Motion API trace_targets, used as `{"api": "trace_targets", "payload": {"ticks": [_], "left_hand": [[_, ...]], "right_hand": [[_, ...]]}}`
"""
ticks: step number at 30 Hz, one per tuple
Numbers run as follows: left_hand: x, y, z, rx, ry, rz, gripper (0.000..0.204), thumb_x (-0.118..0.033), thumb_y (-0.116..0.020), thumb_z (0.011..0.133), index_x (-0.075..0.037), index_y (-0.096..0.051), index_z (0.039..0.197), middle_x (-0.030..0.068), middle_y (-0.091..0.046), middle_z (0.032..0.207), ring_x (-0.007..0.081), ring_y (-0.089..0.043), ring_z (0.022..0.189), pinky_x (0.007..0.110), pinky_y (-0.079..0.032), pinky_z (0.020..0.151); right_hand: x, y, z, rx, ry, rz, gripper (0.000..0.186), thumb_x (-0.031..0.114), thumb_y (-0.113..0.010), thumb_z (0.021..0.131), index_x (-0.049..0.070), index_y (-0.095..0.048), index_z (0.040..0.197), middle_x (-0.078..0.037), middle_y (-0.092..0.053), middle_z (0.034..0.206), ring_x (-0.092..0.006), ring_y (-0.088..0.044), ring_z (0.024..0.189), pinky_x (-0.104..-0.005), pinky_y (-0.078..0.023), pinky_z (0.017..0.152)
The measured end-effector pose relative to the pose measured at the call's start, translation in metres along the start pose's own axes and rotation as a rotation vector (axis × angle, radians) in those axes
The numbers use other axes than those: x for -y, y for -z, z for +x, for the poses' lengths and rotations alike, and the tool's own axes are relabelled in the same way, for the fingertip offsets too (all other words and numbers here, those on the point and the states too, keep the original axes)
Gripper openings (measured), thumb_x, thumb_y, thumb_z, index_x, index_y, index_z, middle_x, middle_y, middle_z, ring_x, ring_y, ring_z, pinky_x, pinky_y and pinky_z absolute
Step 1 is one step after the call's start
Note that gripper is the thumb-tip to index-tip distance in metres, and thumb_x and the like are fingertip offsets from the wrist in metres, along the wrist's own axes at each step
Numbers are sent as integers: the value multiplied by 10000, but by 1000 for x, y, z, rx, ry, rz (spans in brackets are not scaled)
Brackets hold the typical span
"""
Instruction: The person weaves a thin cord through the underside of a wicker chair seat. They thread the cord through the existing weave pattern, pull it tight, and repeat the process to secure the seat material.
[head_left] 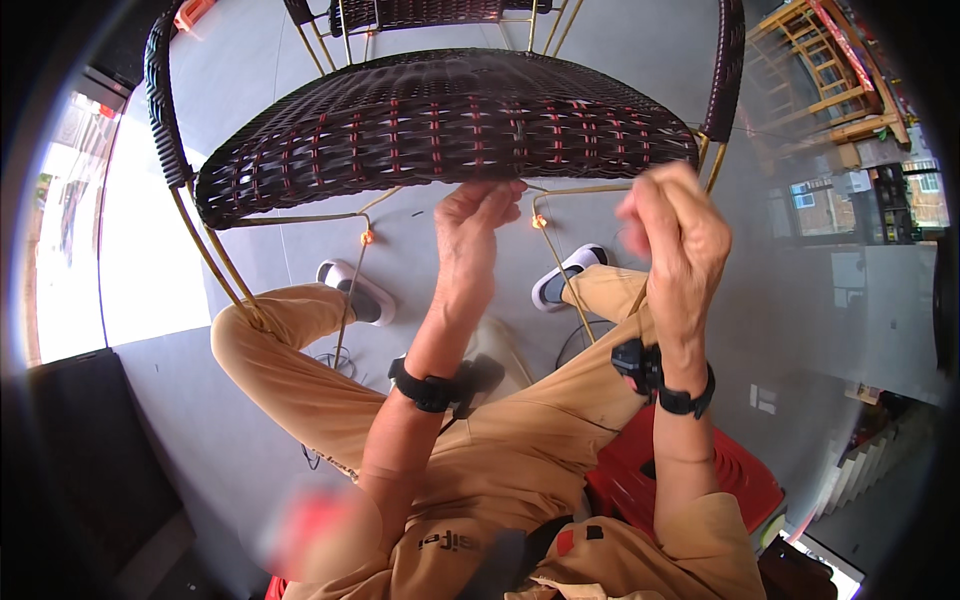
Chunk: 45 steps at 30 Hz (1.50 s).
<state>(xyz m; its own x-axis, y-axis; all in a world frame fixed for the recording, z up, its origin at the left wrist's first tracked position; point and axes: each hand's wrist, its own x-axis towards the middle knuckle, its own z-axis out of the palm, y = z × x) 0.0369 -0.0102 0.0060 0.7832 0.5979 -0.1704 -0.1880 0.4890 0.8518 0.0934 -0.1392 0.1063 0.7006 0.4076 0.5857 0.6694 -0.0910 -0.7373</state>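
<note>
In front of me stands a chair with a dark brown woven seat (440,135), red strands running through its weave, on thin gold metal legs (350,300). My left hand (472,225) is closed in a pinch right at the seat's lower front edge, near its middle. Whatever lies between those fingertips is too small to make out. Off to the right, my right hand (685,225) is raised by the seat's right front corner. Its fingers are curled together and partly blurred, so I cannot see what they hold.
Another woven chair (420,12) stands behind this one. I sit on a red plastic stool (740,470), knees spread around the chair legs. Wooden frames (825,60) are at the far right, a dark panel (90,440) at the left. Orange pieces (367,237) sit on the gold legs.
</note>
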Motion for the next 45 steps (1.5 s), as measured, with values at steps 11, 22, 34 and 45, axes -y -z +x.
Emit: {"api": "trace_targets", "payload": {"ticks": [11,22,34,45], "left_hand": [[-24,-4,-23,124,148,-46,186,-106,-492,900,23,-604,972,124,-651,876,169,-636,774,269,-514,754],[-13,-5,-26,137,65,-69,168,-109,-537,892,8,-632,966,85,-645,890,157,-600,853,288,-455,841],[-31,2,-38,-60,-578,719,184,-7,-629,756,8,-639,939,109,-635,897,187,-613,733,286,-492,675],[-49,19,-17,381,-879,1012,192,47,-671,665,-36,-668,838,71,-615,840,216,-568,763,299,-460,643]], "right_hand": [[-40,-23,-112,283,-700,128,233,193,-468,898,0,-588,844,-54,-504,642,-133,-476,595,-265,-383,543],[-18,-29,-66,280,-705,418,411,141,-475,892,-15,-392,1262,-140,-543,1063,-176,-558,916,-287,-430,797],[12,-31,-58,153,-520,198,159,94,-534,877,-47,-606,897,-50,-560,627,-65,-458,584,-227,-398,535],[5,78,-40,448,-438,-65,132,49,-548,840,-40,-641,871,-112,-644,730,-125,-571,602,-245,-442,549]]}}
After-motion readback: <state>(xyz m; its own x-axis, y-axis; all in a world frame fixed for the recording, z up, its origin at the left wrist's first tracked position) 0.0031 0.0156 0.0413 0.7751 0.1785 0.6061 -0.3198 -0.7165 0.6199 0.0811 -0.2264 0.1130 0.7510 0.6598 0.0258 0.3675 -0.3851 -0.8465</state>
